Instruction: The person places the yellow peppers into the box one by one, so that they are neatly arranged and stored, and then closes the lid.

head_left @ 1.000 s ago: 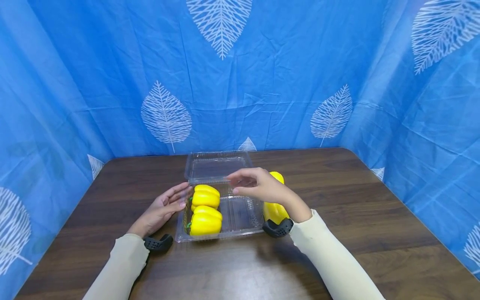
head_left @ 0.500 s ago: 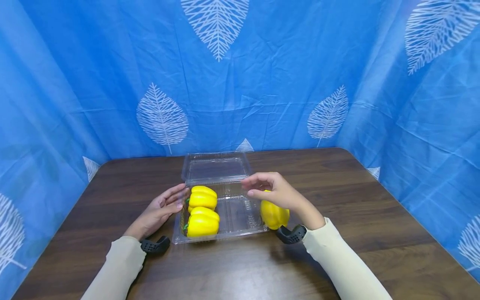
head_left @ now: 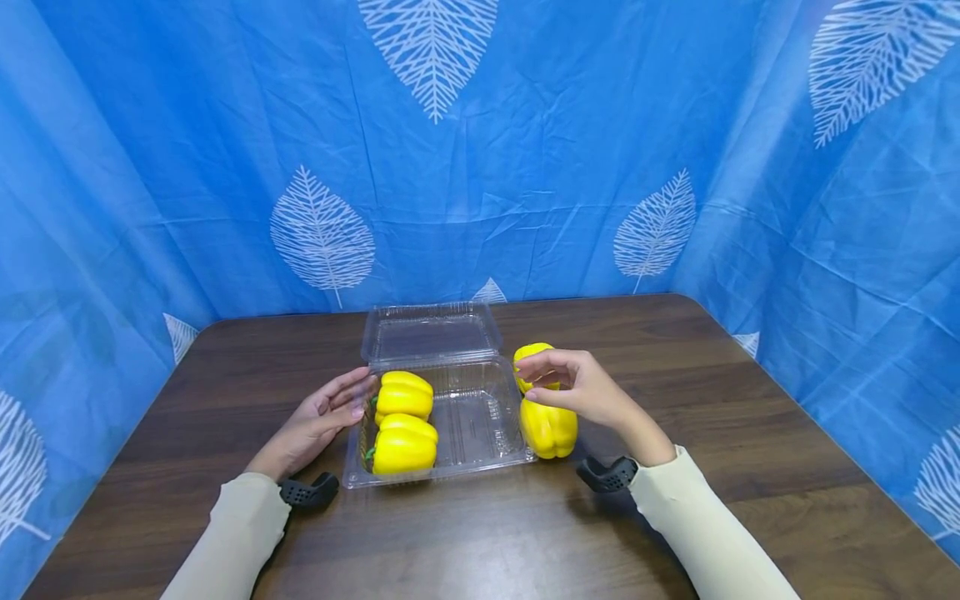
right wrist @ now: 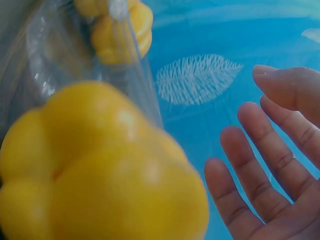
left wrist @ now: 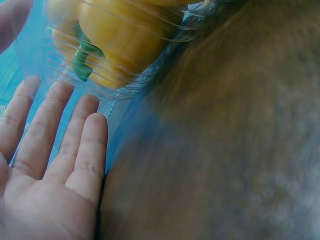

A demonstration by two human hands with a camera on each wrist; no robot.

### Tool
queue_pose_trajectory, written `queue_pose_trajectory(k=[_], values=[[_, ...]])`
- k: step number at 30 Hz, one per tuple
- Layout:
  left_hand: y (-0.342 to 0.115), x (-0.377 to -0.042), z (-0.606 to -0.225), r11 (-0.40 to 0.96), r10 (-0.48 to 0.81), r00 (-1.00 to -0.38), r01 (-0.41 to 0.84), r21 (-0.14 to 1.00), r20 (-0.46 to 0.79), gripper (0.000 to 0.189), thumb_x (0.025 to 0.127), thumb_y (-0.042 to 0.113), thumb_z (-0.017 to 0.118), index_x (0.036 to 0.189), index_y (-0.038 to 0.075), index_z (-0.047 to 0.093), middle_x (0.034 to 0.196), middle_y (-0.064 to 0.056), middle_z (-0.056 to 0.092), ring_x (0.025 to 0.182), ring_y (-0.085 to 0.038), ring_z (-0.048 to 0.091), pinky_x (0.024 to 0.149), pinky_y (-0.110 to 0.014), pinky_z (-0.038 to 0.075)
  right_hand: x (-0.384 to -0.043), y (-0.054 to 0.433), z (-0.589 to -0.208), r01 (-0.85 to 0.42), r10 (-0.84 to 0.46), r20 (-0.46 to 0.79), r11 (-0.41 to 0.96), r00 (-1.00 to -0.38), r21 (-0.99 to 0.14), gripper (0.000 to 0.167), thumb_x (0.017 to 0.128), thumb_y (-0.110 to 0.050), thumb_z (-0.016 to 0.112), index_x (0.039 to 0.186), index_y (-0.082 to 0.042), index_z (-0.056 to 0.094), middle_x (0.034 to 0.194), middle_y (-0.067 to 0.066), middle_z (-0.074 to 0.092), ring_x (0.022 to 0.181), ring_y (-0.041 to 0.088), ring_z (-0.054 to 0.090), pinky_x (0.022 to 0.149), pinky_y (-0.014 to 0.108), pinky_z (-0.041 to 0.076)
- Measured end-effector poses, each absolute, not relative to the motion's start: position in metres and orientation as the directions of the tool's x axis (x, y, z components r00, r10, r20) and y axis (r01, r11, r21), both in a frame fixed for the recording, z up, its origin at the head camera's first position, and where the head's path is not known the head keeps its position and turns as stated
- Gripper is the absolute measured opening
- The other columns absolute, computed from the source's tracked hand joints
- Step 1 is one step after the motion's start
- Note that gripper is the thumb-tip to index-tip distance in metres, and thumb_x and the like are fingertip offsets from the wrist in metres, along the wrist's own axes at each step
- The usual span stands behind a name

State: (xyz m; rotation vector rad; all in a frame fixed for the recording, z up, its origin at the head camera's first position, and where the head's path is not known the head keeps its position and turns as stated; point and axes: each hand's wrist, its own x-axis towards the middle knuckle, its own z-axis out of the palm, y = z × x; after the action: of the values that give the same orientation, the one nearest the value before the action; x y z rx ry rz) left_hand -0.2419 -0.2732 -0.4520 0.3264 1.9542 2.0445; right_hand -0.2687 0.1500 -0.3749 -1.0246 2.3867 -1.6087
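Observation:
Two yellow bell peppers point(head_left: 405, 444) lie side by side in the left half of a clear plastic container point(head_left: 480, 429), their green stems toward its left wall. My left hand point(head_left: 318, 421) is at that wall; in the left wrist view its fingers point(left wrist: 67, 145) are extended, fingertips right at the plastic. My right hand point(head_left: 581, 387) is over two more yellow bell peppers beside the container's right wall, a nearer one point(head_left: 551, 432) and a farther one point(head_left: 531, 354) partly hidden by the fingers. The right wrist view shows its palm and spread fingers point(right wrist: 260, 170) holding nothing, next to a large near pepper point(right wrist: 115, 175).
The container's hinged lid point(head_left: 431, 333) lies folded back behind it on the dark wooden table point(head_left: 450, 542). A blue curtain with white leaf prints point(head_left: 322, 229) hangs right behind the table and along its sides.
My right hand has moved right, from over the container to over the peppers outside it, uncovering the container's right half. The left hand has kept its place at the wall.

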Motion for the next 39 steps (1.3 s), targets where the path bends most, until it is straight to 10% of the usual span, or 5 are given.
queue_pose_trajectory(k=[27, 39], values=[[-0.273, -0.241, -0.453, -0.027, 0.351, -0.935, -0.059, 0.998, -0.045, 0.074, 0.110, 0.012, 0.062, 0.171, 0.002, 0.021, 0.176, -0.025, 0.024, 0.132, 0.006, 0.053, 0.110, -0.018, 0.048, -0.278, 0.203, -0.399, -0.262, -0.520, 0.007, 0.418, -0.854, -0.870, 0.035, 0.104, -0.011, 0.070, 0.133, 0.008, 0.068, 0.132, 0.024, 0.071, 0.115, 0.031, 0.069, 0.097, 0.029, 0.060], [-0.274, -0.241, -0.453, -0.018, 0.356, -0.933, -0.058, 0.998, -0.048, 0.074, 0.111, 0.014, 0.061, 0.171, 0.003, 0.021, 0.176, -0.024, 0.024, 0.139, -0.001, 0.052, 0.110, -0.018, 0.047, -0.284, 0.214, -0.409, -0.053, -0.623, -0.220, 0.389, -0.751, -0.920, 0.061, 0.102, -0.027, 0.069, 0.147, 0.010, 0.053, 0.137, 0.018, 0.066, 0.115, 0.028, 0.065, 0.097, 0.035, 0.060]])
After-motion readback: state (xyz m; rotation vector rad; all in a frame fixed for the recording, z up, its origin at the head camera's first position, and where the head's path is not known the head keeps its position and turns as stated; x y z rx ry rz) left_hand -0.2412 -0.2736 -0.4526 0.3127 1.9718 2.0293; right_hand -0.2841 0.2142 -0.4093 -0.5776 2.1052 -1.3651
